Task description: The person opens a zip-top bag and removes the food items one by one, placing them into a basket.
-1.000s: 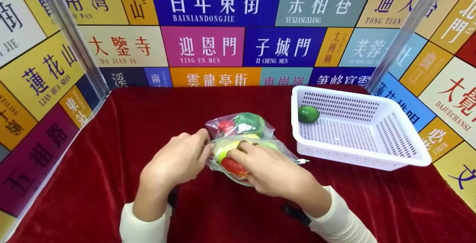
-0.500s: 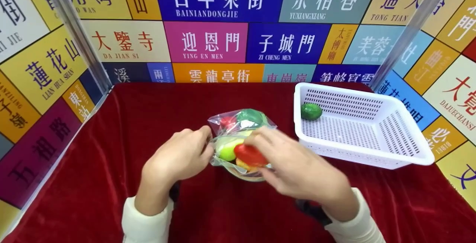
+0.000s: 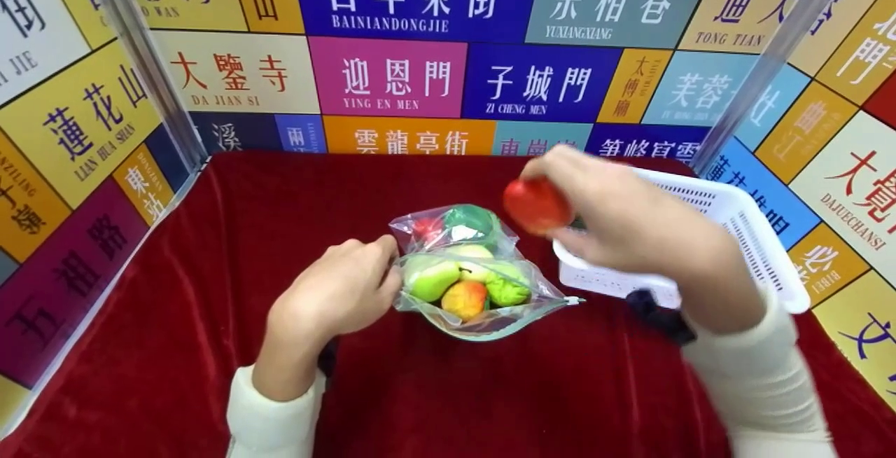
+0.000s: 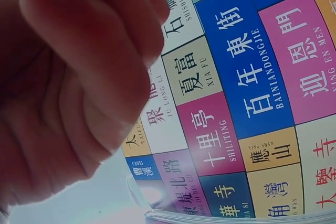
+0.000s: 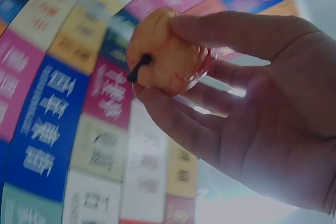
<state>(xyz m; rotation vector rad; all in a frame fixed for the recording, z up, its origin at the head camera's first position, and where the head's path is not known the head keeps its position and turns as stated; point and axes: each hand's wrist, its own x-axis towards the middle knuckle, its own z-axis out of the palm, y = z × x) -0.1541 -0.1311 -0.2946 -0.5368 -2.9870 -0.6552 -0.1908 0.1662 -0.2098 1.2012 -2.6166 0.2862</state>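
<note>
Lifting the red fruit [image 3: 536, 204] out of the bag [image 3: 483, 290] and over the basket's [image 3: 742, 216] near-left corner, the right hand [image 3: 630, 223] pinches it between curled fingers while the left hand [image 3: 343, 293] grips the bag's left edge, leaving several fruits bagged.

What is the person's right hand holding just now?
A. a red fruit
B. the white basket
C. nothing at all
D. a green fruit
A: the right hand grips a red fruit in its fingertips, lifted above the red cloth beside the white basket.
</note>
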